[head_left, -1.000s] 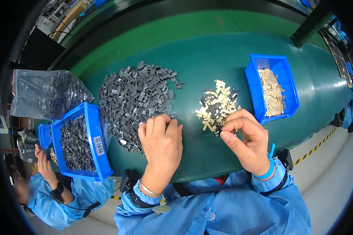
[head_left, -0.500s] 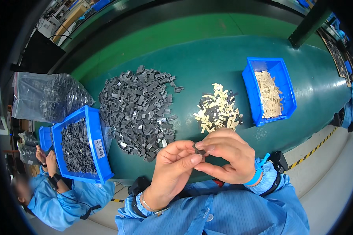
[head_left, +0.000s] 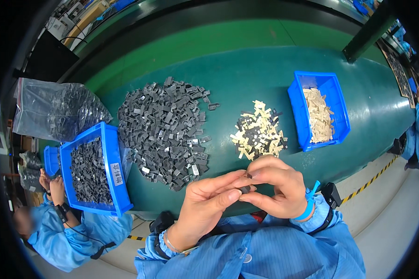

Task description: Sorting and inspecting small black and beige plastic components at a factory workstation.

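My left hand (head_left: pixel 208 201) and my right hand (head_left: pixel 278 188) meet at the near edge of the table. Between their fingertips is a small dark grey plastic part (head_left: pixel 245 189), mostly covered by the fingers. Both thumbs and index fingers press on it, so each hand is closed. Another dark bit shows at the right index fingertip; whether it belongs to the same part I cannot tell. Just beyond my right hand lies a mixed pile of small cream and black strips (head_left: pixel 260 130). A big heap of dark grey plastic clips (head_left: pixel 165 130) spreads to the left.
On the right stands a blue bin (head_left: pixel 342 111) holding cream strips. At the left is a labelled blue bin (head_left: pixel 125 186) full of dark parts, beside a clear plastic bag (head_left: pixel 56 109) of more. A co-worker's hands (head_left: pixel 53 186) are at the far left. A dark post (head_left: pixel 370 35) rises at the back right.
My fingers have shifted on the small dark part, which sits slightly lower and farther right. My left index finger is now straighter, reaching toward the right fingertips. The piles look the same.
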{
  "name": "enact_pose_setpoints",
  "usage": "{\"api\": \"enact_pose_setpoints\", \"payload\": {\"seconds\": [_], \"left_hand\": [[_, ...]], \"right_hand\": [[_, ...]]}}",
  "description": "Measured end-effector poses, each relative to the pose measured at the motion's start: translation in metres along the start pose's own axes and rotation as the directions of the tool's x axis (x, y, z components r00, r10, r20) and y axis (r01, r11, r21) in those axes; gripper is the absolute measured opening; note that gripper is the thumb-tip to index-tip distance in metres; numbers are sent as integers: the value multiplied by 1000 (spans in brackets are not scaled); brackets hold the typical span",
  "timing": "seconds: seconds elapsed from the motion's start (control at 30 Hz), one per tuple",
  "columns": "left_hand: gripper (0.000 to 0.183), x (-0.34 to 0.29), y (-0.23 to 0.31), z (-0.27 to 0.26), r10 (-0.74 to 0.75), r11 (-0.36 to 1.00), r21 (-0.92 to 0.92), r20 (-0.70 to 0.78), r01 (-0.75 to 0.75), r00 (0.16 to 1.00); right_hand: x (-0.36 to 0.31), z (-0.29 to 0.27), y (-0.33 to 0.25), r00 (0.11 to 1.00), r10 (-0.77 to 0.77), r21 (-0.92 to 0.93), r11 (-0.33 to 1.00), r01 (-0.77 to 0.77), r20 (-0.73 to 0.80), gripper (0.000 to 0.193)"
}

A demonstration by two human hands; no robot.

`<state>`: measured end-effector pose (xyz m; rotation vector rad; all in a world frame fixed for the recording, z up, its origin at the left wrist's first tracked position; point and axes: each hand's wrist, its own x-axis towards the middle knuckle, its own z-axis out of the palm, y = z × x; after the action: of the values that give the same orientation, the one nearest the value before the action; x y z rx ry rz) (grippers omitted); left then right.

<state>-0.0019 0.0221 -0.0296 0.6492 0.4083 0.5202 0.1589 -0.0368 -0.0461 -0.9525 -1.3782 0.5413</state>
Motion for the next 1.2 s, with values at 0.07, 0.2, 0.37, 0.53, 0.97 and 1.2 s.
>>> {"api": "enact_pose_setpoints", "payload": {"seconds": [0.07,0.2,0.37,0.53,0.97,1.2], "left_hand": [[30,0,-3,2,94,988,133,-118,-78,989],[26,-4,-7,-3,245,934,297,-131,-198,961],[26,-3,-7,5,343,888,386,-196,-250,918],[27,-2,-9,0,387,819,510,-151,-264,910],[29,-3,-9,2,454,710,642,-102,-290,885],[29,-3,-11,4,456,722,624,-103,-300,884]], "right_hand": [[1,1,-1,1000,-1,-74,997,2,5,41],[5,3,-7,990,73,-9,997,-75,-119,29],[1,11,-8,916,393,427,845,-324,-83,10],[-1,16,-4,875,481,499,774,-390,-61,7],[-2,18,-6,863,500,459,784,-417,-71,7],[-5,17,-5,877,469,414,823,-390,-105,8]]}}
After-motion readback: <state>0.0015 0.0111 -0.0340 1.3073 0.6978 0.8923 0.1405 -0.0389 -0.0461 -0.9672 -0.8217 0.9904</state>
